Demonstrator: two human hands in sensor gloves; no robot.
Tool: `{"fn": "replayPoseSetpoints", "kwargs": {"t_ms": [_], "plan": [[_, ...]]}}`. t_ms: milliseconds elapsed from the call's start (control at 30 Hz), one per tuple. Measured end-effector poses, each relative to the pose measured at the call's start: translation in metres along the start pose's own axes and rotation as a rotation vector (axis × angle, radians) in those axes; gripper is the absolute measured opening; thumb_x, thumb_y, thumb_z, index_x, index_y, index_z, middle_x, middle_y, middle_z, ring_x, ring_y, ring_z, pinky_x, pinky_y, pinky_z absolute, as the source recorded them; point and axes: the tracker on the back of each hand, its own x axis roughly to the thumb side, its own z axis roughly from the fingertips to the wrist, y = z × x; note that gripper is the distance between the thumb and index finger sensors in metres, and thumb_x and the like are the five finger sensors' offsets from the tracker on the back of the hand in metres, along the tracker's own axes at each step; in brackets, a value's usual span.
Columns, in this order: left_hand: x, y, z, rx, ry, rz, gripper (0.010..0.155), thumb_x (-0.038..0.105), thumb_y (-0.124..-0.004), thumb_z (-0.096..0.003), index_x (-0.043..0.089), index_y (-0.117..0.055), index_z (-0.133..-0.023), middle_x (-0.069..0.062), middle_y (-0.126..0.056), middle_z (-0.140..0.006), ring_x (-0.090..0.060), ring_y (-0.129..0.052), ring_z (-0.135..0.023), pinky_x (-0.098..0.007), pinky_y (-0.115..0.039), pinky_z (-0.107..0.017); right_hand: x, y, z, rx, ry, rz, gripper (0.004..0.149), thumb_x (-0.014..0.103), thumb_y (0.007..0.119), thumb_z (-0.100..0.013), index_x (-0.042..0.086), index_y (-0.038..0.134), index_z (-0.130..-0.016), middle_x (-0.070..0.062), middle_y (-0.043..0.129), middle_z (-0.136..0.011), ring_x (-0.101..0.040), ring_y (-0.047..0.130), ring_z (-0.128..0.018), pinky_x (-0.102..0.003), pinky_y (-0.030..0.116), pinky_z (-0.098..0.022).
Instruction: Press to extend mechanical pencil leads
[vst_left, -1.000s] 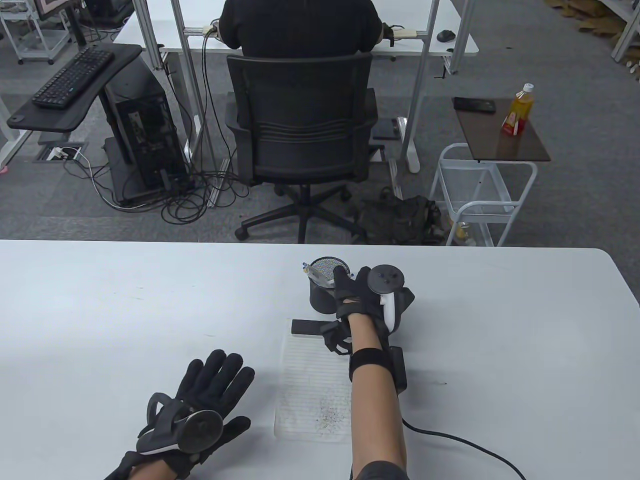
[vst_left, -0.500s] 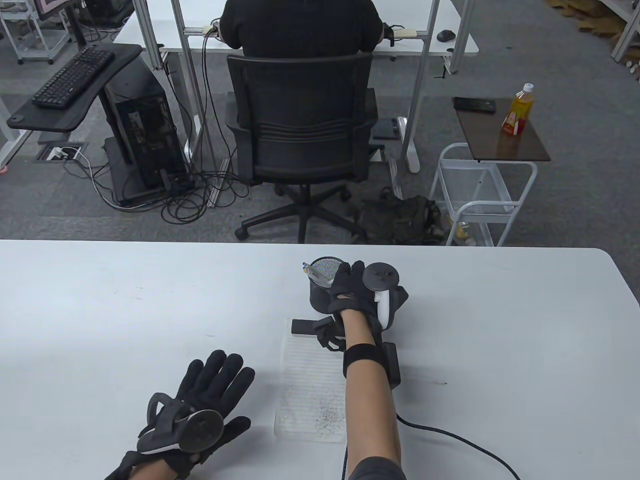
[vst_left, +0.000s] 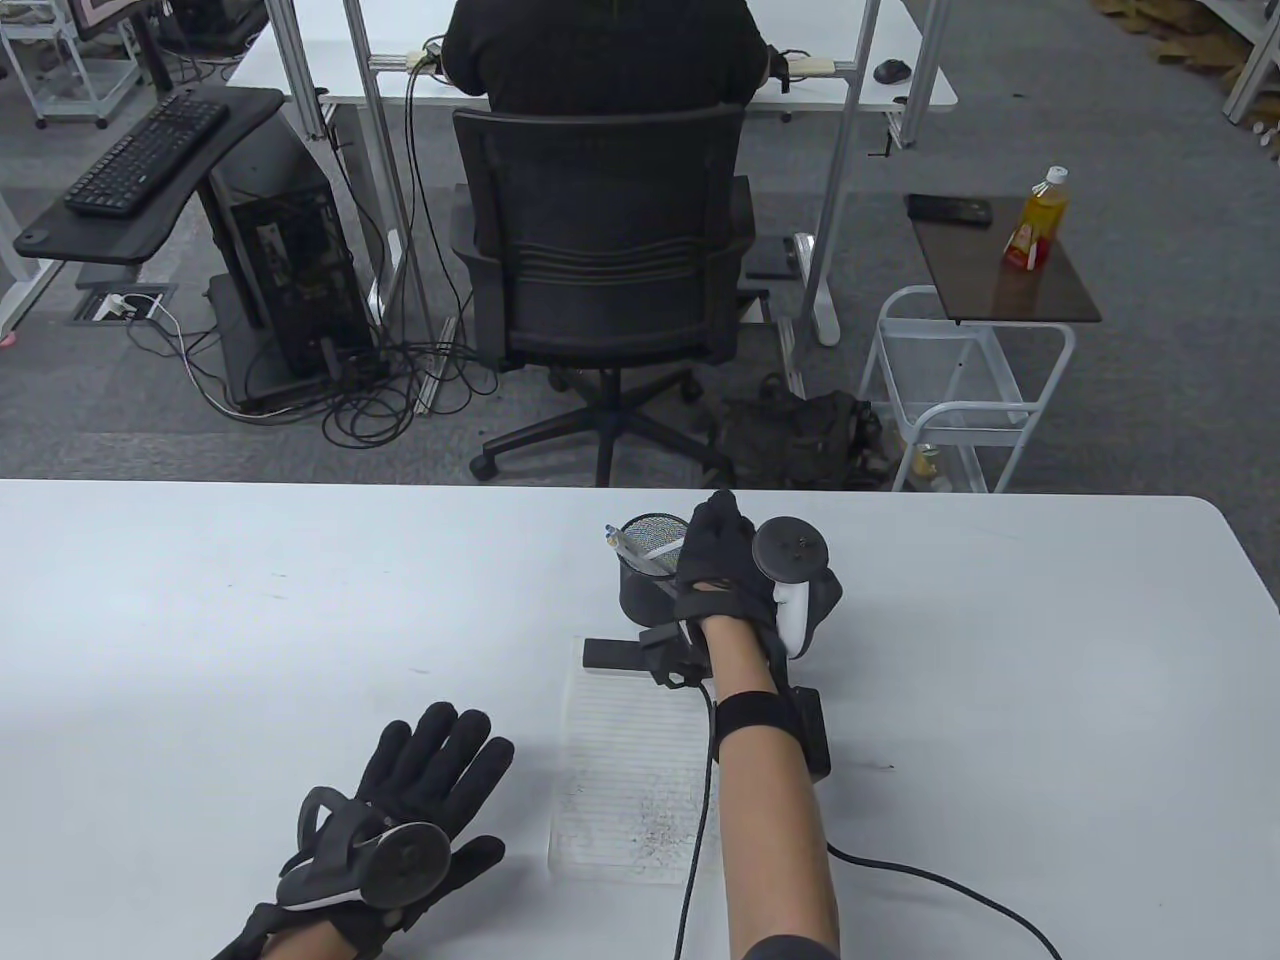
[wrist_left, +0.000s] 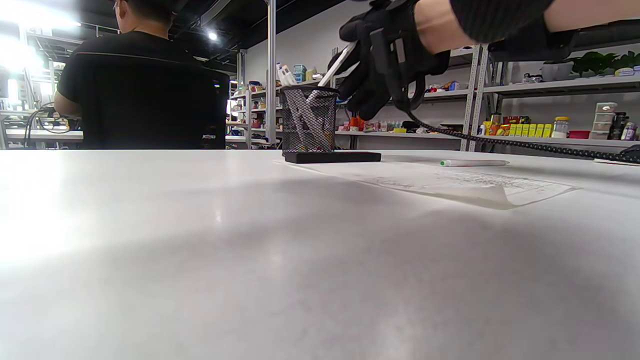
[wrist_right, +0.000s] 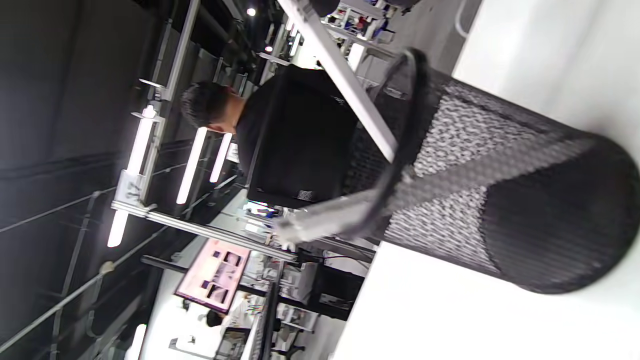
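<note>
A black mesh pen cup stands mid-table with pencils leaning out to the left. My right hand is at the cup's right rim, fingers curled. In the left wrist view it grips a white pencil that slants down into the cup. The right wrist view shows that pencil crossing the cup's rim and a grey pencil leaning out. My left hand lies flat on the table, fingers spread, holding nothing.
A lined paper sheet with scribbles lies between the hands, and a black bar sits at its far end. A green-tipped pencil lies on the table beside the paper. A cable trails from my right arm.
My right hand has lifted and shifted slightly away and to the right from inside the cup's mouth. The left hand has stayed put.
</note>
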Motion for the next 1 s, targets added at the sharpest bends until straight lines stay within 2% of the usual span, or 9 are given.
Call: {"fn": "replayPoseSetpoints", "kwargs": {"t_ms": [233,400,467,533,700,833,867,933,1000], "plan": [[0.000,0.000,0.001,0.009,0.001,0.005,0.086,0.063,-0.067,-0.0459,0.027,-0.032,-0.115,-0.010,-0.028,-0.121,-0.046,-0.029,-0.112,-0.067,-0.032,-0.075,0.026,-0.038,0.031,-0.005,-0.199,-0.068,0.065,0.048,0.054,-0.056,0.009,0.067,-0.106,-0.031,0.064,-0.105,-0.065,0.060,-0.095,-0.077,0.051,-0.065],[-0.003,-0.002,0.000,-0.001,0.008,0.015,0.086,0.063,-0.067,-0.0460,0.027,-0.032,-0.115,-0.010,-0.028,-0.121,-0.046,-0.029,-0.112,-0.067,-0.032,-0.075,0.036,-0.068,0.065,0.023,-0.289,-0.153,0.059,0.045,0.062,-0.053,0.004,0.087,-0.087,-0.031,0.087,-0.087,-0.060,0.084,-0.081,-0.076,0.064,-0.060],[-0.004,-0.001,0.000,0.002,0.008,0.019,0.086,0.063,-0.067,-0.0461,0.027,-0.032,-0.115,-0.010,-0.028,-0.121,-0.046,-0.028,-0.112,-0.067,-0.032,-0.075,0.035,-0.077,0.081,0.087,-0.321,-0.206,0.056,0.045,0.063,-0.052,0.006,0.089,-0.084,-0.030,0.088,-0.086,-0.059,0.086,-0.080,-0.075,0.066,-0.059],[-0.004,-0.001,0.001,0.005,0.009,0.024,0.086,0.063,-0.067,-0.0460,0.027,-0.032,-0.115,-0.010,-0.028,-0.121,-0.046,-0.029,-0.112,-0.067,-0.032,-0.075,0.026,-0.084,0.099,0.095,-0.328,-0.296,0.053,0.044,0.066,-0.051,0.008,0.090,-0.081,-0.029,0.091,-0.083,-0.057,0.091,-0.077,-0.074,0.069,-0.059],[-0.004,-0.003,0.000,-0.005,0.004,0.031,0.085,0.063,-0.068,-0.0459,0.026,-0.035,-0.115,-0.011,-0.030,-0.121,-0.046,-0.029,-0.112,-0.067,-0.032,-0.075,-0.016,-0.082,0.130,0.060,-0.308,-0.595,0.047,0.043,0.069,-0.050,0.011,0.091,-0.077,-0.024,0.097,-0.073,-0.055,0.099,-0.068,-0.072,0.076,-0.054],[-0.003,-0.002,0.001,-0.008,-0.008,0.051,0.086,0.064,-0.067,-0.0456,0.026,-0.034,-0.115,-0.011,-0.030,-0.121,-0.046,-0.030,-0.112,-0.067,-0.033,-0.075,-0.044,-0.071,0.138,0.102,-0.262,-0.742,0.044,0.043,0.067,-0.051,0.013,0.087,-0.077,-0.016,0.093,-0.067,-0.052,0.098,-0.066,-0.078,0.071,-0.056],[-0.003,-0.001,0.001,-0.006,-0.019,0.078,0.086,0.064,-0.067,-0.0455,0.027,-0.033,-0.115,-0.010,-0.030,-0.121,-0.046,-0.030,-0.112,-0.067,-0.033,-0.075,-0.054,-0.066,0.141,0.090,-0.249,-0.806,0.043,0.043,0.067,-0.052,0.014,0.085,-0.077,-0.013,0.091,-0.064,-0.046,0.097,-0.062,-0.080,0.070,-0.056],[-0.004,-0.001,0.002,0.002,-0.017,0.098,0.086,0.064,-0.067,-0.0453,0.027,-0.033,-0.115,-0.010,-0.030,-0.121,-0.046,-0.029,-0.112,-0.067,-0.033,-0.075,-0.067,-0.058,0.142,0.080,-0.236,-0.926,0.042,0.043,0.067,-0.052,0.014,0.084,-0.079,-0.013,0.087,-0.062,-0.042,0.093,-0.054,-0.079,0.069,-0.056],[-0.004,-0.001,0.001,-0.003,-0.020,0.081,0.086,0.064,-0.067,-0.0452,0.027,-0.033,-0.115,-0.011,-0.031,-0.121,-0.046,-0.029,-0.112,-0.068,-0.033,-0.075,-0.074,-0.057,0.142,0.110,-0.227,-0.958,0.045,0.045,0.065,-0.054,0.014,0.081,-0.082,-0.013,0.083,-0.063,-0.042,0.086,-0.052,-0.078,0.064,-0.059]]}}
